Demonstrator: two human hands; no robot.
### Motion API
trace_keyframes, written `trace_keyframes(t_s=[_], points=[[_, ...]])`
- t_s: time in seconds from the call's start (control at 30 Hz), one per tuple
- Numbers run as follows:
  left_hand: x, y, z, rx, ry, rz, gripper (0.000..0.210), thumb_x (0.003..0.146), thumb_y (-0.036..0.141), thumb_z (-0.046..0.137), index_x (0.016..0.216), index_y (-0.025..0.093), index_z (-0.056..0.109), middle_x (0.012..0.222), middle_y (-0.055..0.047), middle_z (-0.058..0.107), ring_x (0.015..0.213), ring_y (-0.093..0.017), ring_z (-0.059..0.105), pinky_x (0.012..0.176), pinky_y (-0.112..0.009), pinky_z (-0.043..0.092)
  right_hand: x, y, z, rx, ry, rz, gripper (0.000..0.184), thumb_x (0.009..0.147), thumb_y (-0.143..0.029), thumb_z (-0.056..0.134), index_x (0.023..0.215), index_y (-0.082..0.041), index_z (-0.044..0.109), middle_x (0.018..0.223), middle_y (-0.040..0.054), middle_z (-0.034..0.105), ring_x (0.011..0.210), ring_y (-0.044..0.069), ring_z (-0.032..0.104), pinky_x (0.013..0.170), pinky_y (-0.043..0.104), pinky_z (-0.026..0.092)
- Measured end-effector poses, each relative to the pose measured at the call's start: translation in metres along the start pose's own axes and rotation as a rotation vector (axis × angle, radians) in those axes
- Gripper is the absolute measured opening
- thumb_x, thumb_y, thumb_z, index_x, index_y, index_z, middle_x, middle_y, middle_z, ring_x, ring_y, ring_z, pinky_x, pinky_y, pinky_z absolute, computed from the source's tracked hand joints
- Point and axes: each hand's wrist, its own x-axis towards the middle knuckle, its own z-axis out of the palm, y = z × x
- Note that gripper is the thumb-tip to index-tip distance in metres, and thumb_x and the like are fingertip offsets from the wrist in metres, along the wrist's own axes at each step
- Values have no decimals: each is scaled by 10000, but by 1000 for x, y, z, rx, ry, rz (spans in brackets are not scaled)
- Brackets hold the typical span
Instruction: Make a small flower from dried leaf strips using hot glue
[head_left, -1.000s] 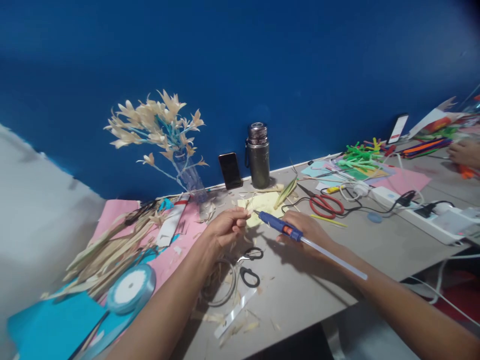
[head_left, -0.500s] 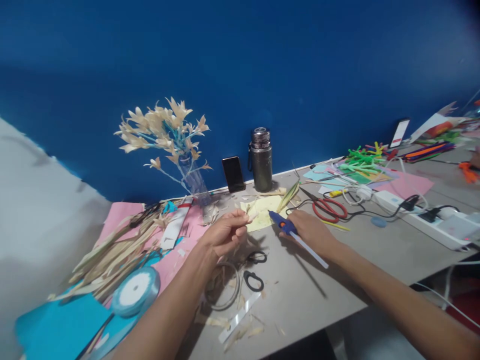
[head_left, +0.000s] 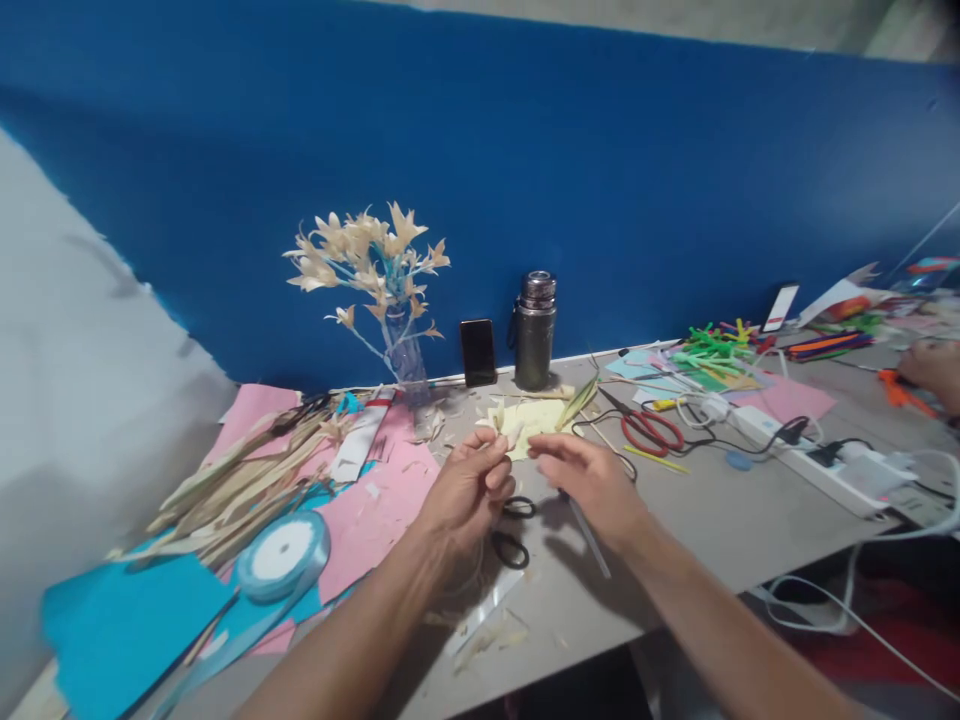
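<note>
My left hand (head_left: 469, 485) is closed in a pinch on a small cream husk flower, whose pale petals (head_left: 514, 432) show past the fingertips. My right hand (head_left: 589, 480) hovers just to its right, fingers stretched toward the flower and apart, holding nothing that I can see. Below the right hand, the clear glue stick (head_left: 591, 540) of the glue gun shows; the hand hides most of the gun's blue body. Yellow paper (head_left: 540, 415) lies behind the fingertips. Scissors with black handles (head_left: 511, 550) rest beneath the left hand, partly covered.
Cream flowers (head_left: 367, 255) stand in a clear bottle (head_left: 407, 355), beside a phone (head_left: 478, 352) and a flask (head_left: 535, 330). Ribbon (head_left: 281, 555) and husk strips (head_left: 247, 475) lie left. Red-handled scissors (head_left: 651, 434) and a power strip (head_left: 802, 455) lie right. Another person's hand (head_left: 934, 370) shows far right.
My right hand has let go of the glue gun, which now lies lower under it, and has moved toward my left hand. The view has shifted; another person's hand has appeared far right.
</note>
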Motion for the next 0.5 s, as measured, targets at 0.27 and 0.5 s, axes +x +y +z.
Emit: trace_keyframes(t_s=[0.27, 0.5], points=[[-18, -12, 2, 57, 31, 202, 385, 674, 257, 860, 793, 190, 499, 482, 101, 494, 383, -32, 390, 424, -142, 279, -15, -9, 80, 858, 181, 29, 262, 703, -312, 840, 878, -214, 671, 673, -37, 655, 536, 124, 603, 569, 272, 500], [-33, -2, -4, 244, 135, 295, 278, 659, 262, 851, 740, 162, 605, 492, 52, 553, 402, -73, 489, 412, -169, 340, -18, -11, 74, 769, 250, 6, 223, 709, -327, 830, 790, -217, 653, 845, -5, 695, 596, 115, 585, 561, 267, 491]])
